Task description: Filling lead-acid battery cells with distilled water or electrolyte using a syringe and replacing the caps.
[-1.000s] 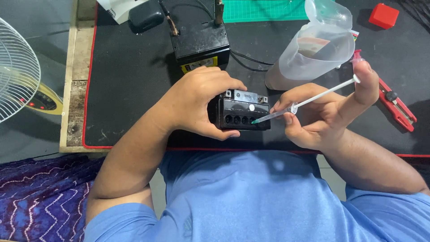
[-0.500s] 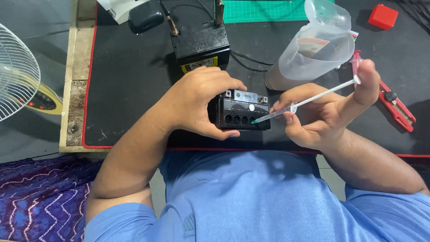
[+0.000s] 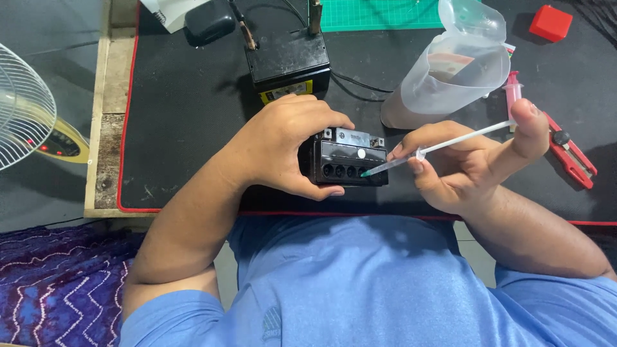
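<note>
Black matting [image 3: 186, 128] with a red border covers the bench, a strip of bare wood showing at its left edge. A small black battery [image 3: 350, 162] is kept at the near edge of the mat, tipped so its row of round filler holes faces the camera. It is gripped by the left hand [image 3: 283, 144], fingers curled over the top and thumb pressed beneath. A thin syringe [image 3: 432, 149] is pinched between the fingers of the right hand [image 3: 463, 164], with the thumb set on the end of the drawn-out plunger; the greenish tip is seated at one of the right-hand holes.

Step judged in hand: dosing a cell through its hole. A steady, slow thumb press would be called for, with the tip kept in the hole.

Room to the right is limited by a clear plastic jug [image 3: 450, 77], a second, pink syringe [image 3: 513, 93] and a red utility knife [image 3: 569, 154]. A larger battery [image 3: 288, 64] stands just behind. Open mat is left on the left side; a fan grille [image 3: 26, 115] lies beyond the bench edge.
</note>
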